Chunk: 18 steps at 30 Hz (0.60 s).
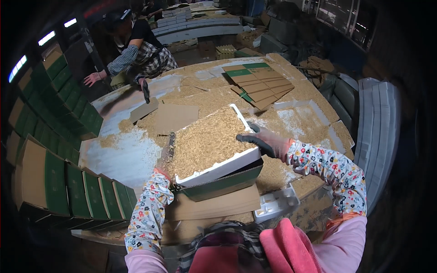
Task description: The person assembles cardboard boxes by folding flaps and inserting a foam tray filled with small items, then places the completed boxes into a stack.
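Observation:
A white foam tray heaped with loose tan husk-like or shaving-like material is held tilted at the mouth of a green cardboard box. My right hand, in a glove with dark fingers, is closed on the tray's right side, fingers over its rim. My left hand is at the tray's left side, gripping its edge, its fingers partly hidden by tray and loose material. Beneath the green box lie flat brown cardboard sheets. Close by on the right is a small white foam tray with hollow compartments.
Green cartons line the left side, more stacked behind. Folded cardboard boxes lie on the husk-strewn table. Across the table's far left stands a co-worker holding something dark. White foam pieces stand stacked at the right.

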Motion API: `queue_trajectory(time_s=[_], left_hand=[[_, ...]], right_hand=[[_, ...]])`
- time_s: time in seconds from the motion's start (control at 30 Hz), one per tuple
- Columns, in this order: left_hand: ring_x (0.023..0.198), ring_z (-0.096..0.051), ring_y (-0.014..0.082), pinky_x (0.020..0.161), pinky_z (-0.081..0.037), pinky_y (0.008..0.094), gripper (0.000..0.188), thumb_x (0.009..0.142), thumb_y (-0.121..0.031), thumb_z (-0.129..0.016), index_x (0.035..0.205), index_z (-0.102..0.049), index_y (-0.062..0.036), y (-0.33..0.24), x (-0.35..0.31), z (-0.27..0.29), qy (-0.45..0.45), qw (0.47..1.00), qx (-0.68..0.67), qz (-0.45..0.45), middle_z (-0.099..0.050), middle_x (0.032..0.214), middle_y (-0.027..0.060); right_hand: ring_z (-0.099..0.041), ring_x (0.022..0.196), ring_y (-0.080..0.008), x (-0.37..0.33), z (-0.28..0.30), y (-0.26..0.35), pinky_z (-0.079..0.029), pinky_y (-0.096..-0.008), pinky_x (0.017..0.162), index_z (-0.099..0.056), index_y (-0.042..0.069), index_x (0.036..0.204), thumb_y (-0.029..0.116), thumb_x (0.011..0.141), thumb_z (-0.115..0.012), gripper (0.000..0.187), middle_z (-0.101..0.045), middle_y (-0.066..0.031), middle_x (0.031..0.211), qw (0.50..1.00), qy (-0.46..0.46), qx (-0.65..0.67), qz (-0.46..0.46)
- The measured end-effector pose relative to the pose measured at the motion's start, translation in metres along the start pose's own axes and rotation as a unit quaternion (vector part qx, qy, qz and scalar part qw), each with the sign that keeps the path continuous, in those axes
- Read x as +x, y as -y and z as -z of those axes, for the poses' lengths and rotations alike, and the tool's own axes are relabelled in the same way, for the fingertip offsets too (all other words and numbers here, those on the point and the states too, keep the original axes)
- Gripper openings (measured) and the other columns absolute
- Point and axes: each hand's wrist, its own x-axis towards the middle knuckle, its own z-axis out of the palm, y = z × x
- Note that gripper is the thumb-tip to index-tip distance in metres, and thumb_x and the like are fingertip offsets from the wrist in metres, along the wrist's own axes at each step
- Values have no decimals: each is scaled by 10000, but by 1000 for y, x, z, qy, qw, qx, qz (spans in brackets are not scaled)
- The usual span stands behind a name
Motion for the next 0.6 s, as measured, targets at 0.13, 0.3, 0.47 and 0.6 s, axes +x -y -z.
queue_trajectory(time_s=[0.13, 0.3, 0.47, 0.6], left_hand=[[849, -641, 256, 740, -520, 317, 330, 887, -249, -604, 1131, -568, -30, -7, 26, 92, -63, 962, 252, -79, -655, 997, 122], [790, -595, 231, 696, -483, 337, 344, 786, -48, -626, 1106, -509, -2, -6, 24, 63, -164, 708, 637, -257, -618, 883, 166], [609, -564, 185, 563, -466, 330, 262, 781, -10, -614, 1006, -478, -20, -14, 4, 24, -200, 731, 629, -171, -578, 726, 90], [539, -535, 131, 477, -439, 294, 243, 792, -21, -638, 964, -469, -47, 12, 31, 7, -180, 778, 584, -147, -556, 680, 69]], right_hand=[[-564, 751, -201, 31, -45, -72, -471, -328, 682, -417, -21, 1311, 289, 819, -704, 648, -603, -120, 948, 992, 21, -104, 74], [-585, 970, -382, 28, -35, -77, -467, -415, 822, -415, -1, 1306, 268, 842, -624, 577, -585, -256, 1072, 972, -12, -234, 14], [-452, 1224, -375, 141, 65, -100, -359, -390, 1032, -394, 18, 1343, 276, 790, -681, 674, -458, -222, 1338, 909, -294, -166, 243], [-471, 1226, -350, 300, 116, -356, -373, -370, 1028, -399, -43, 1335, 297, 714, -732, 782, -518, -207, 1290, 876, -460, -133, 47]])
